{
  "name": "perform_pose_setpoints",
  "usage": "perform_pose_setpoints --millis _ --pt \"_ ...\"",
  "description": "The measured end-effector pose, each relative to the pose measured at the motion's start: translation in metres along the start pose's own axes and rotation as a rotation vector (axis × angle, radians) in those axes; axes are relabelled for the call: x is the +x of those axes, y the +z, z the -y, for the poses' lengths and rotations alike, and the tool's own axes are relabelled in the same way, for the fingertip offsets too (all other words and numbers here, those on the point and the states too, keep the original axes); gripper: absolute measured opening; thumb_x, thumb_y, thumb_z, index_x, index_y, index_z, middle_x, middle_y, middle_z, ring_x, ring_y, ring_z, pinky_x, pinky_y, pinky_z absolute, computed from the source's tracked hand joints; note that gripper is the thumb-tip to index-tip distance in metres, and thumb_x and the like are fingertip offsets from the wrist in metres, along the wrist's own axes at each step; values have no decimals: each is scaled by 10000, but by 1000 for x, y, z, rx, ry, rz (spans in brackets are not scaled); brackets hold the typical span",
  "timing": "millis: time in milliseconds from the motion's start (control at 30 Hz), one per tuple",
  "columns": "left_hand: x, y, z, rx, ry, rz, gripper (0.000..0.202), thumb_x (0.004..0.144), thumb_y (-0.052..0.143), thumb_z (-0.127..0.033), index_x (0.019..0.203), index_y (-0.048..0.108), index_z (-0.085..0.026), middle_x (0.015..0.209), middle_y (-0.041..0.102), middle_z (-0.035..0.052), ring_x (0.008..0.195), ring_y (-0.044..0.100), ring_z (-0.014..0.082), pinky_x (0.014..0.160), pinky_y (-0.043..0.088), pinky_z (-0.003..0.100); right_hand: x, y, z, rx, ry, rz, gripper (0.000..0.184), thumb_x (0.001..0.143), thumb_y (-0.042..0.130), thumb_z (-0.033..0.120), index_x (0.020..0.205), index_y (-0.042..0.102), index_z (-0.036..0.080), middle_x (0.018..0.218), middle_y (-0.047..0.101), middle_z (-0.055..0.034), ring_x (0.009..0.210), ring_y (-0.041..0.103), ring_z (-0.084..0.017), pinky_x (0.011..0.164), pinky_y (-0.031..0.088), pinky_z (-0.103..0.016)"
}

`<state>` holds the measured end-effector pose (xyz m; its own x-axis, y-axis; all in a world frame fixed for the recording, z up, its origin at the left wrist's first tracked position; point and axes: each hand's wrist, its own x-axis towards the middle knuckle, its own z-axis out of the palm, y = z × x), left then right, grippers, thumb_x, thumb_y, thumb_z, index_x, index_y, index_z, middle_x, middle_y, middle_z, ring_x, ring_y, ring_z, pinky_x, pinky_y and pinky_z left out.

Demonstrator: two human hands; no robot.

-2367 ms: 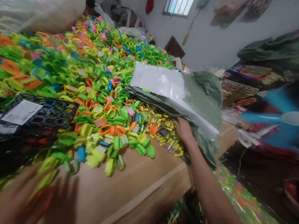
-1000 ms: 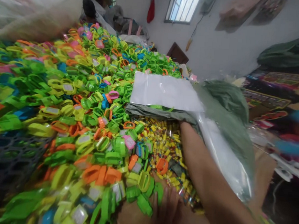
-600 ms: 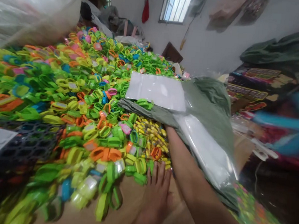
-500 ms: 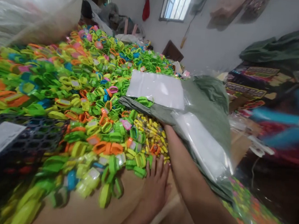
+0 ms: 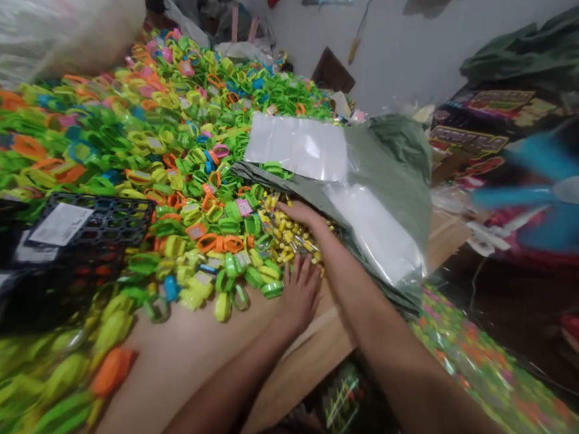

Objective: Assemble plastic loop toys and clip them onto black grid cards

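My left hand (image 5: 299, 295) lies open on the cardboard-covered table top (image 5: 192, 363), its fingers spread against the edge of a large heap of plastic bands (image 5: 173, 168) in green, yellow, orange and blue. My right hand (image 5: 300, 216) rests flat on a patch of small yellow wrapped pieces (image 5: 288, 233), holding nothing I can see. A grey-green plastic bag (image 5: 387, 184) with a white label panel (image 5: 296, 146) lies across my right forearm. Its far end hides part of the heap.
A black plastic mesh crate (image 5: 93, 218) with a white label sits on the heap at left. A clear plastic sack (image 5: 49, 17) hangs top left. Printed boxes (image 5: 477, 125) and a blurred blue fan (image 5: 556, 198) stand right, with a shiny patterned sheet (image 5: 488, 373) below the table edge.
My right hand has slid left from the bag's edge onto the yellow pieces. My left hand has moved up the table against the heap, and the view has tilted.
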<state>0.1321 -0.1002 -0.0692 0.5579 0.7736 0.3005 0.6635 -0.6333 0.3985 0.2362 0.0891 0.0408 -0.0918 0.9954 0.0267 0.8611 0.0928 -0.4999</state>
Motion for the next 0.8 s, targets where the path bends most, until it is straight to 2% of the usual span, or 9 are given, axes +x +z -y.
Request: perform_pose_setpoints --millis 100,167,267,367,467,567,600,667,800 --pt "-10 -8 0 -68 11 15 531 946 557 -202 1469 468 -190 1708 166 161 1589 16 379 1240 186 668 7 -10 -2 -60 0 174 536 954 604 592 1197 708 126 1280 699 -150 1174 660 -307 1049 492 -482" --pt "-18 -15 0 -113 42 12 441 959 510 -159 1399 527 -186 1708 161 157 1591 8 367 1236 229 645 12 -20 -1 -86 -41 260 563 904 670 595 1215 729 129 1331 688 -148 1230 635 -321 1091 457 -428" --pt "-31 -26 -2 -190 124 33 359 972 484 -148 1321 567 -168 1693 190 178 1589 100 327 1225 314 575 14 -38 2 -105 -98 331 471 888 742 405 1307 697 196 1425 634 -75 1278 593 -303 1105 442 -386" --pt "-48 -41 0 -246 164 28 318 980 507 -183 1289 582 -161 1651 272 200 1545 259 312 1205 365 537 -1 -53 7 -154 -162 298 483 897 672 182 1378 647 221 1513 542 -64 1321 546 -313 1119 422 -417" --pt "-73 -60 10 -268 105 -68 266 1006 491 -211 1230 627 -162 1477 505 180 1379 480 279 1129 458 477 -41 -59 10 -193 -285 108 527 881 546 43 1380 635 187 1507 522 -91 1349 512 -293 1145 385 -425" --pt "-96 -79 28 -259 -31 -139 245 1017 482 -222 1169 667 -172 1248 648 137 1140 597 243 979 535 422 -99 -52 2 -135 -312 -44 359 945 502 135 1231 713 185 1234 679 -84 1156 622 -249 1044 464 -393" --pt "-100 -85 34 -253 -74 -144 241 1017 480 -221 1145 679 -172 1189 668 127 1076 607 235 938 541 409 -118 -47 -4 -114 -283 -24 306 954 513 171 1160 739 198 1134 715 -69 1066 653 -241 989 490 -376" --pt "-103 -93 44 -241 -135 -137 242 1014 473 -204 1101 695 -167 1096 692 109 993 611 225 885 537 385 -154 -32 -19 -80 -206 18 252 959 533 194 1068 759 212 1055 745 -57 991 674 -238 927 502 -349" --pt "-85 -96 48 -182 -138 -55 293 997 438 -137 1102 708 -180 1065 699 91 1014 595 232 891 511 375 -198 7 -49 -97 -85 -17 249 959 538 174 1067 759 205 1060 728 -93 989 660 -250 910 492 -347"
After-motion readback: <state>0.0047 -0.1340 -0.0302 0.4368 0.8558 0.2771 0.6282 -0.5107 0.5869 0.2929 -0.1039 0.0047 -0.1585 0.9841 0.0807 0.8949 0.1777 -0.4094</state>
